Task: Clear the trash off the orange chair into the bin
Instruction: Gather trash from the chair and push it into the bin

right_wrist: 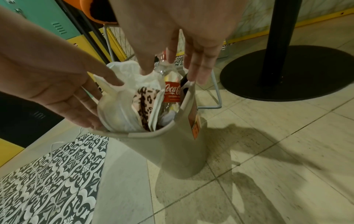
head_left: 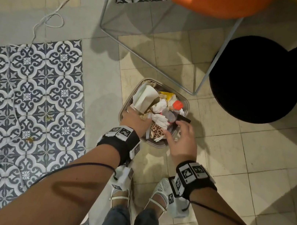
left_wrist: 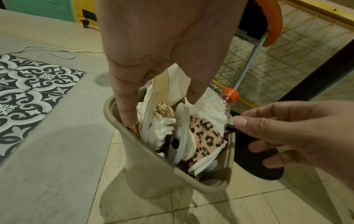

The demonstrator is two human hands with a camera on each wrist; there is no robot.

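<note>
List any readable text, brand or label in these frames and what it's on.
"Coca-Cola": red label on the plastic bottle in the bin; smaller print beneath is blurred.
Orange tag on the bin's side: markings too blurred to read.
Wrist-band markers: coded patterns, no words.

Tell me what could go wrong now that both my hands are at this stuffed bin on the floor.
The bin is heaped above its rim, so pressing with the left hand could push crumpled tissue over the side.

The bottle stands upright with its orange cap well above the rim; a nudge from the right hand might tip it out.

The bin looks tall and narrow, so a sideways push could topple it.
</note>
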